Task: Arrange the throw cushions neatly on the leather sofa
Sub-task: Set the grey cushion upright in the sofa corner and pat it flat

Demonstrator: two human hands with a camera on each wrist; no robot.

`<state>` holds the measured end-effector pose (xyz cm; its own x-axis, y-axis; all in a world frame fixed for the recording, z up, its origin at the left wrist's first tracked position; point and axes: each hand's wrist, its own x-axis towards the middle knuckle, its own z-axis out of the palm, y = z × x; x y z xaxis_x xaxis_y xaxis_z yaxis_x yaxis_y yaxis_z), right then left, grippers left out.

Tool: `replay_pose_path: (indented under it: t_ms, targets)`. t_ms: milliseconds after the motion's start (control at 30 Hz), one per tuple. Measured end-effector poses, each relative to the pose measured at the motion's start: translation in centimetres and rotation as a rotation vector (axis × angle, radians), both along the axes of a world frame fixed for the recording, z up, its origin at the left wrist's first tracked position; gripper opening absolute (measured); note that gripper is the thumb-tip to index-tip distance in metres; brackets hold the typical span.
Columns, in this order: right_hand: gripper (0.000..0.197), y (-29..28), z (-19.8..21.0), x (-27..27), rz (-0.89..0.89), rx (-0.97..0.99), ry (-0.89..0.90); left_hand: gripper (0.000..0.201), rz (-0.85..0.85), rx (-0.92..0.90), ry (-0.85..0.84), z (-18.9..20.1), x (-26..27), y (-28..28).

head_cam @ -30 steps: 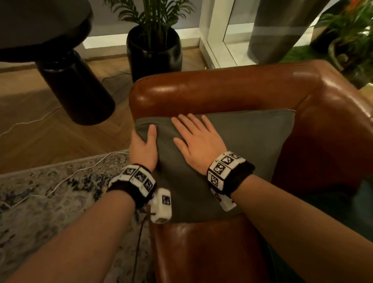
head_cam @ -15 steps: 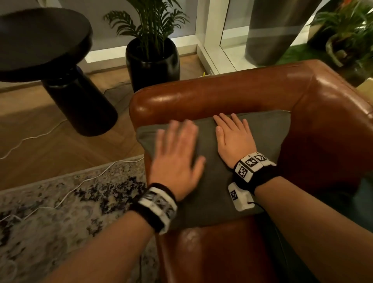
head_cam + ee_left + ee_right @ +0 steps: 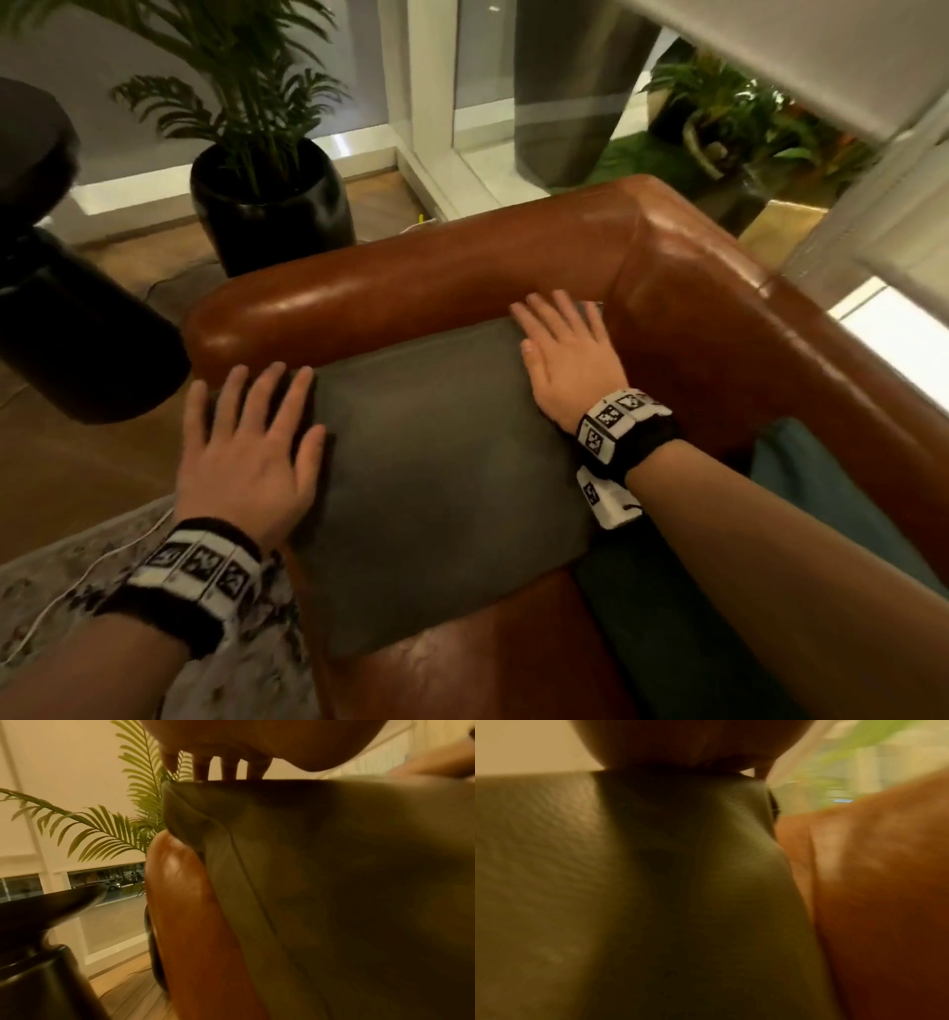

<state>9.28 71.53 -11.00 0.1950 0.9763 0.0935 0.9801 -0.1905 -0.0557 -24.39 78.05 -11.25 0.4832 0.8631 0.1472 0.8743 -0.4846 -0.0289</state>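
A dark grey throw cushion [image 3: 441, 473] leans against the armrest in the corner of the brown leather sofa [image 3: 683, 288]. My left hand [image 3: 251, 437] lies flat with straight fingers on the cushion's left edge. My right hand [image 3: 565, 354] presses flat on its far right corner, beside the sofa back. In the left wrist view the cushion [image 3: 334, 882] fills the right side above the leather armrest [image 3: 185, 912], with my fingertips [image 3: 228, 769] at its top edge. The right wrist view is blurred: cushion [image 3: 654, 882] and leather [image 3: 872, 892].
A black round side table [image 3: 77, 329] stands left of the armrest, a potted palm [image 3: 267, 205] behind it. A patterned rug [image 3: 61, 575] with a white cable lies on the wood floor. A teal cushion [image 3: 821, 493] shows on the seat at right.
My right hand slid rightward across the cushion to its far corner. My left hand moved from the cushion's edge onto its face, then out to the left side. The head view shifted closer.
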Motion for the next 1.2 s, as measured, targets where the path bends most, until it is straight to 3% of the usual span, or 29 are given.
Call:
replay_pose_path:
  t_ms: [67, 100, 167, 200, 267, 333, 367, 500, 667, 767, 900, 1000, 1100, 1200]
  targets:
    - [0.054, -0.2, -0.2, 1.3, 0.167, -0.071, 0.016, 0.059, 0.017, -0.043, -0.021, 0.7, 1.0, 1.0]
    - [0.052, -0.3, -0.6, 2.7, 0.111, -0.091, 0.049, 0.059, 0.017, -0.083, 0.01, 0.9, 1.4, 1.3]
    - [0.052, -0.8, -1.7, 5.8, -0.219, -0.052, 0.156, 0.058, 0.01, -0.142, 0.136, 1.4, 1.8, 1.6]
    - [0.054, -1.2, -1.7, 6.8, -0.406, -0.02, 0.285, 0.056, 0.015, -0.165, 0.192, 1.9, 2.1, 1.7]
    - [0.059, -2.2, -2.5, 7.2, -0.673, 0.124, 0.767, 0.051, 0.055, -0.233, 0.244, 3.7, 3.2, 1.6]
    - [0.063, -3.3, -3.5, 5.7, -0.78, 0.334, 1.193, 0.051, 0.056, -0.252, 0.244, 5.7, 6.4, 1.6]
    - [0.064, -3.9, -4.1, 4.3, -0.793, 0.39, 1.278, 0.052, 0.0, -0.23, 0.251, 6.6, 8.7, 1.4]
    - [0.05, -6.5, -6.3, -1.8, -0.738, 0.29, 1.21, 0.051, -0.308, -0.267, 0.109, 7.9, 20.7, 0.4]
    - [0.052, -6.8, -8.7, -3.2, -0.687, 0.289, 1.111, 0.06, -0.305, -0.462, 0.252, 4.9, 31.4, 1.0]
    - [0.051, -6.4, -9.6, -2.8, -0.773, 0.326, 1.153, 0.041, -0.249, -0.491, 0.128, 4.3, 32.8, 2.2]
    - [0.051, -5.4, -10.7, -2.4, -0.928, 0.344, 1.311, 0.032, -0.162, -0.522, -0.079, 4.6, 32.2, 3.5]
    - [0.052, -5.7, -9.7, -2.4, -0.927, 0.308, 1.232, 0.032, -0.161, -0.539, -0.104, 4.7, 31.6, 3.7]
    - [0.053, -5.7, -6.8, -2.8, -0.701, 0.345, 0.961, 0.033, -0.161, -0.558, -0.121, 5.1, 31.5, 3.7]
    - [0.052, -4.7, -5.7, -3.1, -0.403, 0.233, 0.731, 0.031, -0.187, -0.561, -0.123, 5.2, 31.3, 3.6]
